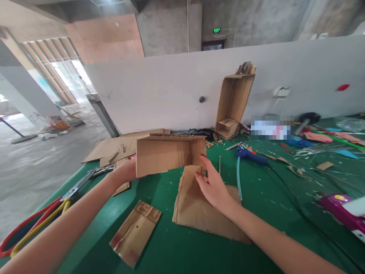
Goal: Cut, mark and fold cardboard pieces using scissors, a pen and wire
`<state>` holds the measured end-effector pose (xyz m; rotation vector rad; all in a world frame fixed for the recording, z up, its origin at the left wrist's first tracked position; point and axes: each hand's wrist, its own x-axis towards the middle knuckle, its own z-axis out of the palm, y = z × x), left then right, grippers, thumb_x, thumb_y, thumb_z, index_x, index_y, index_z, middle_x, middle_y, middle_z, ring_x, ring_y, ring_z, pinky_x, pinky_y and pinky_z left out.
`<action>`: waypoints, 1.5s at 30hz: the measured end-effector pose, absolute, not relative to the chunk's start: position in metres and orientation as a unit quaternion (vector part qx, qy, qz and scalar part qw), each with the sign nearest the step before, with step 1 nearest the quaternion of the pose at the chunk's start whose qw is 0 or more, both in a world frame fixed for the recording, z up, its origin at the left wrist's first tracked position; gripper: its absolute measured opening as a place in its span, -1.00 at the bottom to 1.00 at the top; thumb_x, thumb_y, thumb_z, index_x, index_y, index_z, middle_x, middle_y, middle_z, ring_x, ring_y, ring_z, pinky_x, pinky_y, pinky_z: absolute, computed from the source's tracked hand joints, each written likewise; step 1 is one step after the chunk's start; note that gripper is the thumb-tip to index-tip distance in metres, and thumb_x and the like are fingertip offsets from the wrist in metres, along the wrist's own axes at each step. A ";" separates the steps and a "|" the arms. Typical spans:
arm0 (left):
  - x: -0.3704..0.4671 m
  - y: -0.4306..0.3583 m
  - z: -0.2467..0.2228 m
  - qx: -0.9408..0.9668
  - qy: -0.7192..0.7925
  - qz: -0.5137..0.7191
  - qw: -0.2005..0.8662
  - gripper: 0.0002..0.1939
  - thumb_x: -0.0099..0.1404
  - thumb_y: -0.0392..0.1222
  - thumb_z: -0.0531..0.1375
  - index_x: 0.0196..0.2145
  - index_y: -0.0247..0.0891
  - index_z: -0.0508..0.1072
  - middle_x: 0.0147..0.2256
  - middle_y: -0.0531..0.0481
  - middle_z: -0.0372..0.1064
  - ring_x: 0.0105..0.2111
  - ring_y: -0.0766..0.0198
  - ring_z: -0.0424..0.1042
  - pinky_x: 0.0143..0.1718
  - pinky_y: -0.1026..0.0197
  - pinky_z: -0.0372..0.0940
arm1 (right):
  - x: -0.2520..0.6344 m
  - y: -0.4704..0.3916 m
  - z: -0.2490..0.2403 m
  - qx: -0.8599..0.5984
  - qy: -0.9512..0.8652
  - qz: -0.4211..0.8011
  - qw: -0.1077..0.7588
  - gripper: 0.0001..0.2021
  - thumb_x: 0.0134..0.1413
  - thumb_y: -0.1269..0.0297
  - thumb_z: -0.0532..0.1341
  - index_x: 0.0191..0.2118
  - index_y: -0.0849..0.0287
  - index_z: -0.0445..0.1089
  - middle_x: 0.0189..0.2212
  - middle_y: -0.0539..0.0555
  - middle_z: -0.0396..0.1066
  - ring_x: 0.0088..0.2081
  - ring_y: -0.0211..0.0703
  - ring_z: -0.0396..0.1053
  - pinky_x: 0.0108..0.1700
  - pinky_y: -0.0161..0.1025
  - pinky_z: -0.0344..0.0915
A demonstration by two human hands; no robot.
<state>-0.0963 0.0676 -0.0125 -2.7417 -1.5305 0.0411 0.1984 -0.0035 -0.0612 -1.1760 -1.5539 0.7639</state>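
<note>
A partly built, open-sided cardboard box is raised above the table at the centre. My left hand holds its left end; the fingers are mostly hidden behind the cardboard. At the box's right end, my right hand has thumb and fingers closed around the top edge of an upright brown cardboard piece, its fingertips against the box end. Whether that piece is joined to the box I cannot tell. Below the right hand lies a flat cardboard sheet. A smaller printed cardboard strip rests nearer to me.
Large shears with red and yellow handles lie at the left edge of the green table. A tall cardboard structure leans at the white wall. Rightward are a blue glue gun with a cord, scraps and a purple device.
</note>
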 end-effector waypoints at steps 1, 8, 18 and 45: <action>-0.095 0.066 -0.010 -0.872 -0.489 0.016 -0.011 -0.63 0.16 -0.23 0.07 -0.08 -0.21 0.44 -0.11 -0.10 0.45 -0.04 0.01 0.34 -0.02 0.11 0.24 | 0.199 -0.003 -0.063 -0.481 -0.644 0.314 0.505 -0.46 0.10 0.32 0.05 0.23 0.06 0.03 0.24 0.15 0.03 0.19 -0.05 0.10 -0.06 -0.13 0.38; -0.080 0.064 -0.003 -0.852 -0.518 0.069 -0.012 -0.72 0.17 -0.18 0.01 -0.24 -0.20 0.46 -0.26 -0.11 0.47 -0.26 0.08 0.43 -0.24 0.15 0.29 | 0.206 0.002 -0.068 -0.524 -0.644 0.254 0.496 -0.47 0.18 0.29 -0.05 0.28 0.08 0.00 -0.05 0.18 0.37 -0.04 -0.03 0.39 -0.13 -0.05 0.40; -0.082 0.049 -0.016 -0.811 -0.576 0.066 0.081 -0.60 0.37 -0.06 -0.20 -0.21 -0.20 0.38 -0.23 -0.15 0.43 -0.24 0.07 0.43 -0.27 0.11 0.26 | 0.224 0.034 0.002 -0.600 -0.755 -0.057 0.257 -0.65 0.32 0.26 -0.15 0.06 0.19 0.24 -0.28 0.18 0.52 -0.29 -0.03 0.48 -0.27 -0.20 0.30; -0.070 0.042 -0.039 -0.814 -0.562 -0.039 0.141 -0.70 0.38 -0.22 -0.13 -0.23 -0.26 0.39 -0.19 -0.17 0.39 -0.08 0.04 0.31 -0.06 0.02 0.16 | 0.201 0.119 0.003 -0.614 -0.771 -0.088 0.143 -0.40 0.27 0.30 -0.12 0.34 0.06 -0.40 -0.04 0.31 0.27 -0.29 0.01 0.45 -0.32 -0.14 0.29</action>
